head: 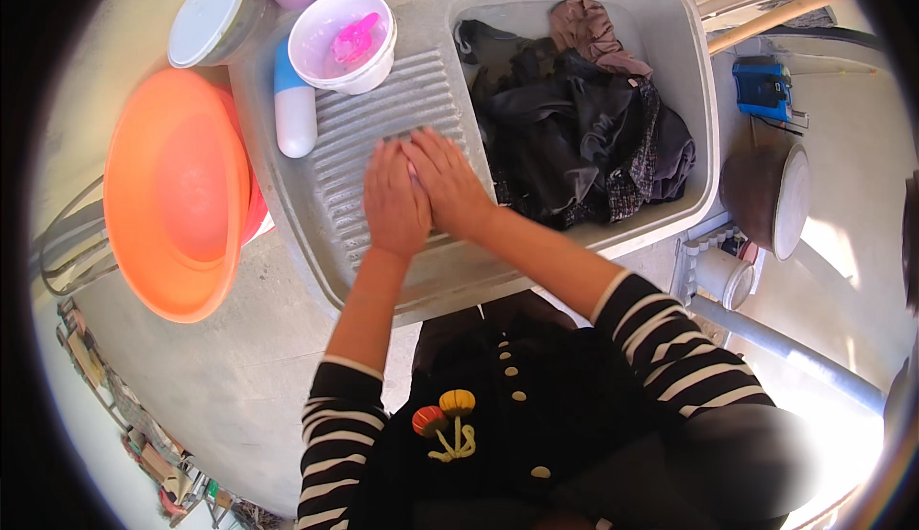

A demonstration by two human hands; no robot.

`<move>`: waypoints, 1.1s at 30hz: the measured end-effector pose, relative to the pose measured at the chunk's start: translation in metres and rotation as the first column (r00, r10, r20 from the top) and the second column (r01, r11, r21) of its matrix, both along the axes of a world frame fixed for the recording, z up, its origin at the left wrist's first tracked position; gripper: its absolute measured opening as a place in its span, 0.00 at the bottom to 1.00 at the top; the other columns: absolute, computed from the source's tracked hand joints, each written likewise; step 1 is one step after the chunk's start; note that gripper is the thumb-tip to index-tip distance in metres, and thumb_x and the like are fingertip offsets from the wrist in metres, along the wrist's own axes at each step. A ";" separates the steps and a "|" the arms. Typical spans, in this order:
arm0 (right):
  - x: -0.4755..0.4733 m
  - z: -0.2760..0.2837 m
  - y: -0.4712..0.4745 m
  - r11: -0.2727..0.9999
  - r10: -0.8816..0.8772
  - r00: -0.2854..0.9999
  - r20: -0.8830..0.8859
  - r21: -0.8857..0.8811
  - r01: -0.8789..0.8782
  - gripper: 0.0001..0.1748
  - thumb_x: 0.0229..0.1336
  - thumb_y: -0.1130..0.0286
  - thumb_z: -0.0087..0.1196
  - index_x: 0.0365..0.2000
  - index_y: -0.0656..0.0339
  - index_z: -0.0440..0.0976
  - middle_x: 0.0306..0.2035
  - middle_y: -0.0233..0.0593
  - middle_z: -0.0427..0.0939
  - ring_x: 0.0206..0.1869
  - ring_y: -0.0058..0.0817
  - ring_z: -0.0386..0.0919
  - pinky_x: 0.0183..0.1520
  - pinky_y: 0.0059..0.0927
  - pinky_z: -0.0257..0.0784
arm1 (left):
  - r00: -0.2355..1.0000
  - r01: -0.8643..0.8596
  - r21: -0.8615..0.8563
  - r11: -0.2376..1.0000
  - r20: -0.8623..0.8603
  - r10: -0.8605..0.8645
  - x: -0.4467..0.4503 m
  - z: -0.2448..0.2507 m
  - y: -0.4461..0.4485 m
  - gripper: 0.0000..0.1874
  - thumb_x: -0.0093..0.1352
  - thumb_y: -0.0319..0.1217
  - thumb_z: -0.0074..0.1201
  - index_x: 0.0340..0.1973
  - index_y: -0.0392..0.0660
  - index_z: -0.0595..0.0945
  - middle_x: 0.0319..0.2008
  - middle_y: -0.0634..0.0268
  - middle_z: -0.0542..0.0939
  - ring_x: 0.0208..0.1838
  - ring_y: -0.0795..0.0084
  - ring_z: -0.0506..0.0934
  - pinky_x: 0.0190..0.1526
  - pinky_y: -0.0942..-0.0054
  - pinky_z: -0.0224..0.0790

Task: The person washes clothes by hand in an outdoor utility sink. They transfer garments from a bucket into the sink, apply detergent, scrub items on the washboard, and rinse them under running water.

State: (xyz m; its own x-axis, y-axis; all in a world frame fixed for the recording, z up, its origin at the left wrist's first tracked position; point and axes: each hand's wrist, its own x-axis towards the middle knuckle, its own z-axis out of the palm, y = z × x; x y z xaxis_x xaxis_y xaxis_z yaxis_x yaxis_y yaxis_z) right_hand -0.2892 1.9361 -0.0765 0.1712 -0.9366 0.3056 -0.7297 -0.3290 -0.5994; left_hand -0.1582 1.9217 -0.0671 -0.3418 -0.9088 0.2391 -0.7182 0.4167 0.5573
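My left hand (397,196) and my right hand (449,178) are pressed together over the ridged washboard (344,192) of a grey laundry sink (423,293). Which small thing, if any, lies between or beneath them is hidden; a dark bit shows at the fingertips. In the sink's basin, right of the hands, lies a heap of dark clothes (567,128) with a brownish garment (585,27) behind it. Above the hands, a white bowl (341,81) with a pink scoop (355,38) stands on the washboard, beside a blue and white bottle (296,117).
An orange plastic basin (172,192) stands left of the sink. A lidded container (208,20) is at the back left. To the right are a wooden handle (768,20), a blue case (762,90), a large dark pot (750,196) and a grey pipe (790,354).
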 end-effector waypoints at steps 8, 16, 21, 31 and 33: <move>0.012 0.019 0.051 0.983 0.022 0.979 0.202 0.173 -0.058 0.33 0.54 0.67 0.56 0.59 0.69 0.61 0.62 0.59 0.63 0.68 0.56 0.58 0.70 0.53 0.51 | 0.973 0.034 0.137 0.990 -0.229 -0.002 0.010 0.006 0.046 0.20 0.74 0.33 0.40 0.58 0.36 0.71 0.61 0.48 0.70 0.67 0.43 0.64 0.68 0.48 0.50; 0.005 -0.008 -0.053 0.999 -0.001 0.999 -0.047 0.047 0.004 0.29 0.58 0.65 0.51 0.57 0.70 0.64 0.62 0.57 0.64 0.68 0.55 0.58 0.71 0.52 0.50 | 0.992 -0.122 -0.041 0.992 -0.027 0.121 -0.001 -0.008 -0.044 0.18 0.74 0.33 0.41 0.55 0.36 0.73 0.60 0.45 0.71 0.68 0.40 0.63 0.68 0.47 0.50; 0.014 0.015 0.053 0.992 0.038 0.995 0.089 0.118 -0.048 0.29 0.56 0.68 0.53 0.56 0.71 0.65 0.60 0.59 0.65 0.66 0.55 0.60 0.69 0.54 0.52 | 0.985 -0.081 0.166 0.983 -0.135 0.104 0.008 0.016 0.058 0.18 0.74 0.32 0.42 0.55 0.36 0.72 0.58 0.45 0.72 0.66 0.40 0.65 0.67 0.47 0.52; 0.010 -0.003 -0.046 0.999 -0.035 0.998 0.057 0.010 0.035 0.26 0.54 0.68 0.53 0.53 0.70 0.66 0.57 0.58 0.68 0.63 0.56 0.63 0.67 0.51 0.55 | 0.985 -0.172 -0.021 0.985 0.010 0.173 0.000 -0.015 -0.042 0.18 0.73 0.33 0.43 0.54 0.35 0.72 0.58 0.44 0.72 0.64 0.40 0.66 0.67 0.51 0.53; 0.014 0.012 0.016 1.000 0.007 0.976 0.217 0.027 -0.013 0.26 0.52 0.70 0.55 0.52 0.68 0.66 0.54 0.56 0.69 0.61 0.55 0.64 0.67 0.53 0.55 | 0.980 -0.051 0.234 0.971 -0.177 0.094 0.010 0.005 0.019 0.19 0.72 0.33 0.44 0.54 0.35 0.72 0.58 0.44 0.72 0.64 0.38 0.65 0.68 0.47 0.49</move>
State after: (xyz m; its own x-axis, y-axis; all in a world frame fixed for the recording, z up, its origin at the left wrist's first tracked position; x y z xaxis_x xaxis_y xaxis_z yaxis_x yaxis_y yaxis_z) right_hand -0.2750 1.9518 -0.0645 0.1133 -0.9440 0.3098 -0.5777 -0.3163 -0.7525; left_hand -0.1478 1.9404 -0.0620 -0.2424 -0.9672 0.0766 -0.6165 0.2145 0.7576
